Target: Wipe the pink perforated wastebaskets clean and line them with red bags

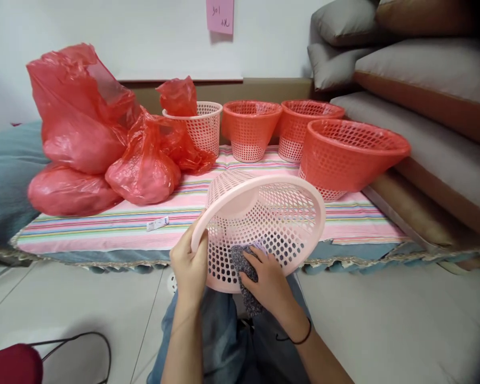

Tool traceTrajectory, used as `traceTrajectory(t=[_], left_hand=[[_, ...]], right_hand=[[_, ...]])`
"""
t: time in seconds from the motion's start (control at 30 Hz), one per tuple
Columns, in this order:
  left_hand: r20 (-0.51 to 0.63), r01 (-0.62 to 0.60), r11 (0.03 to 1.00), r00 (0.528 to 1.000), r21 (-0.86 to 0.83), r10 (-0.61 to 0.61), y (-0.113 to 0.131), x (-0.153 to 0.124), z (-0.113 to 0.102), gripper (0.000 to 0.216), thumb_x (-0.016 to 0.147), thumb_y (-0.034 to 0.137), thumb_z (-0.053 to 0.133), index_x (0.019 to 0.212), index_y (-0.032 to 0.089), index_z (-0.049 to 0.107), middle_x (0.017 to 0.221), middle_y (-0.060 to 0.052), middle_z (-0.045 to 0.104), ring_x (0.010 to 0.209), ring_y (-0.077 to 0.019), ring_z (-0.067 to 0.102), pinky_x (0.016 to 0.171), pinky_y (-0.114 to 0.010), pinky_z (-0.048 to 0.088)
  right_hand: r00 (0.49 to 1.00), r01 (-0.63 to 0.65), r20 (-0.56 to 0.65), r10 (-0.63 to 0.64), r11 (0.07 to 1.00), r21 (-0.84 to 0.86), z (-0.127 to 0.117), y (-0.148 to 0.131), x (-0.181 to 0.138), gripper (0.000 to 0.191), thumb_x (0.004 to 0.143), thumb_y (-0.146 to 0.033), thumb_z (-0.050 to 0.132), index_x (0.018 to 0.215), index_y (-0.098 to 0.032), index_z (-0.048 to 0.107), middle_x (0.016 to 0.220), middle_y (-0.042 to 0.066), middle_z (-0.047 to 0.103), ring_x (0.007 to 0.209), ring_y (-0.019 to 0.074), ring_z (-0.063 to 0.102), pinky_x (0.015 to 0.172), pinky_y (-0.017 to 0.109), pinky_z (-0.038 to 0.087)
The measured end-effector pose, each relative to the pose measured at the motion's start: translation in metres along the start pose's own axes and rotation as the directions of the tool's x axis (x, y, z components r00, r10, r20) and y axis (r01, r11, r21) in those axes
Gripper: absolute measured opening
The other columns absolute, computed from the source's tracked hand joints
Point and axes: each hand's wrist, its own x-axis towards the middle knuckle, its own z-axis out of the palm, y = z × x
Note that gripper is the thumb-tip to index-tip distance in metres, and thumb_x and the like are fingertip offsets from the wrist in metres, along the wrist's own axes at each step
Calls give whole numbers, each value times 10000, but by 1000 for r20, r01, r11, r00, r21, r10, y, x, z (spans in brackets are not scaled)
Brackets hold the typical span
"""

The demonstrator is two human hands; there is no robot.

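Note:
A pale pink plastic mesh basket [260,186] lies tilted on its side above my knees, its mouth facing me. My left hand [190,261] grips its rim at the left, the thumb over the edge. Inside the mouth, my right hand [268,280] presses a dark grey speckled cloth [246,266] against the lower inner wall. The cloth hangs over the near rim, and part of it is hidden under my fingers.
Red bags [80,144] pile up at the left on a striped cloth [132,234]. Behind stand a pink basket [208,128] and several red-lined baskets [352,154]. Cushions [428,122] are stacked at the right; a dark red seat [12,365] is at lower left.

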Motion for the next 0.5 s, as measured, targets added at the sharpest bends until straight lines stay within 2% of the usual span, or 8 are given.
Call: traceTrajectory(t=[0.07,0.2,0.3,0.37,0.43,0.5], left_hand=[[8,-1,1000,1000,0,1,14,-2,-1,337,865,293,633,1150,183,775,1093,-48,790,1018,-255,736,928,-350,568],[29,22,1000,999,-20,-22,33,-4,-4,314,840,299,640,1077,166,794,979,-38,801,900,-240,743,840,-323,585],[60,62,998,996,-26,-60,37,-5,-5,287,826,307,654,1025,167,806,875,-25,797,791,-224,735,751,-302,590],[85,73,997,994,-25,-71,36,-7,-5,294,830,321,663,1041,173,807,884,-27,800,807,-229,740,754,-302,593],[96,71,997,993,-25,-68,33,-8,-5,308,836,339,674,1068,183,803,940,-35,805,872,-241,749,799,-310,596],[93,68,997,994,-27,-65,30,-9,-6,308,839,350,684,1078,194,802,981,-36,806,915,-246,752,833,-314,596]], right_hand=[[997,0,-77,2,1000,26,-11,-2,2,492,864,-305,615,1344,-207,655,1446,106,589,1192,342,586,1038,525,488],[970,27,-243,-5,996,85,-23,1,27,496,872,-326,624,1349,-193,639,1435,120,594,1278,326,557,1093,499,457],[984,57,-171,-47,997,54,-20,6,39,408,935,-359,603,1296,-179,665,1348,125,662,1252,308,595,1089,502,456],[991,60,-123,-60,998,0,-14,9,40,307,986,-357,552,1190,-199,717,1239,104,723,1228,304,612,1096,524,439],[983,53,-173,-61,997,-48,-10,12,39,309,1025,-314,472,1137,-204,738,1188,92,745,1295,314,561,1146,559,374],[965,79,-245,-92,995,-64,-7,15,39,367,1035,-242,397,1194,-179,722,1241,94,727,1377,311,481,1196,564,314]])
